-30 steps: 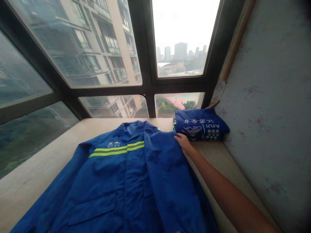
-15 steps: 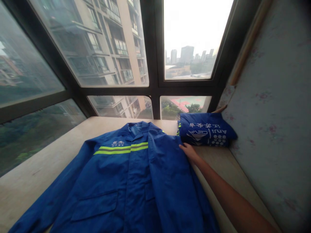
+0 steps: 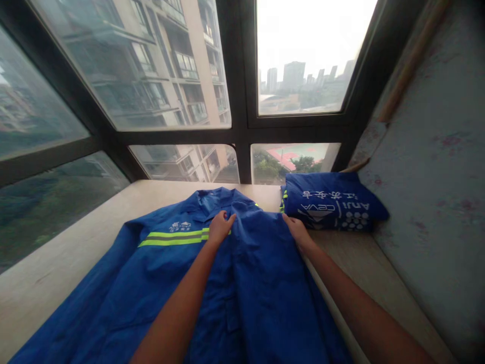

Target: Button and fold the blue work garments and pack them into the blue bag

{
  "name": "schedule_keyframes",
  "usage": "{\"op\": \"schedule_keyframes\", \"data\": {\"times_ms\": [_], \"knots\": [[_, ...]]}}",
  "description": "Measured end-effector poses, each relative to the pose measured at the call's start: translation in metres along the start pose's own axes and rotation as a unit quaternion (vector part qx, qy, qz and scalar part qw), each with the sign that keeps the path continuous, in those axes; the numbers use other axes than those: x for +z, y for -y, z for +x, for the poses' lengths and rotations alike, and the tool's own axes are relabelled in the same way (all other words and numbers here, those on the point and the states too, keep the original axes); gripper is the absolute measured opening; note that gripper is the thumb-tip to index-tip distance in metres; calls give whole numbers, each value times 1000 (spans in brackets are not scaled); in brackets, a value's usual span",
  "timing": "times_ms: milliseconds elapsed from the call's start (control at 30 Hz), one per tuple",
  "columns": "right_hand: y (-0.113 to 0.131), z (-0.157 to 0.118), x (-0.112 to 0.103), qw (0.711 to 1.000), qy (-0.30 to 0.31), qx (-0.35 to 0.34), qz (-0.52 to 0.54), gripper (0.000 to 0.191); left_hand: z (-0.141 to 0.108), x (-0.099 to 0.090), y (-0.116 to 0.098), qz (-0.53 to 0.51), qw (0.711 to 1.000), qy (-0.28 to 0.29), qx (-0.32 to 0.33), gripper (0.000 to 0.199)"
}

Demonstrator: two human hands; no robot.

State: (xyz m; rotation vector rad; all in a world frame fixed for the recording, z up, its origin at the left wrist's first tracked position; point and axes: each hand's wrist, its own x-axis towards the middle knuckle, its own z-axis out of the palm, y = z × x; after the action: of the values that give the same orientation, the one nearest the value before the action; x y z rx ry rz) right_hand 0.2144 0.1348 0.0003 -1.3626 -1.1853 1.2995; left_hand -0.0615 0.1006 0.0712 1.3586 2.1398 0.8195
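A blue work jacket (image 3: 170,283) with a yellow-green reflective stripe and white chest print lies front up, collar at the far end. Its right-hand side is folded inward, so a plain blue panel (image 3: 273,273) covers part of the front. My left hand (image 3: 221,228) is closed at the inner edge of that panel, just below the collar, thumb and fingers at the cloth. At the panel's outer top corner, my right hand (image 3: 297,232) pinches the fabric. The fingertips of both hands are partly hidden.
Beyond my right hand, a folded blue garment (image 3: 326,194) with white lettering lies against the wallpapered wall (image 3: 435,202). Dark-framed windows (image 3: 242,91) rise behind and to the left of the pale ledge (image 3: 56,268).
My left hand has come into view and reached the panel's inner edge near the collar. The right hand stays at the outer corner. The view has shifted slightly.
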Motion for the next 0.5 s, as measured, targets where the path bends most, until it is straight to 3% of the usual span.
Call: {"op": "schedule_keyframes", "data": {"times_ms": [133, 267, 367, 500], "knots": [[-4, 0, 3, 999, -19, 5, 50, 55, 76, 34, -16, -70, 996, 9, -49, 43], [-12, -1, 5, 994, -8, 19, 111, 48, 109, 58, -13, -183, 977, 51, -94, 30], [-20, 0, 5, 991, 4, 23, 128, 46, 116, 57, 2, -269, 953, 59, -127, 26], [-24, 7, 14, 996, 19, 15, 89, 47, 121, 37, 27, -387, 907, 33, -164, 26]]}}
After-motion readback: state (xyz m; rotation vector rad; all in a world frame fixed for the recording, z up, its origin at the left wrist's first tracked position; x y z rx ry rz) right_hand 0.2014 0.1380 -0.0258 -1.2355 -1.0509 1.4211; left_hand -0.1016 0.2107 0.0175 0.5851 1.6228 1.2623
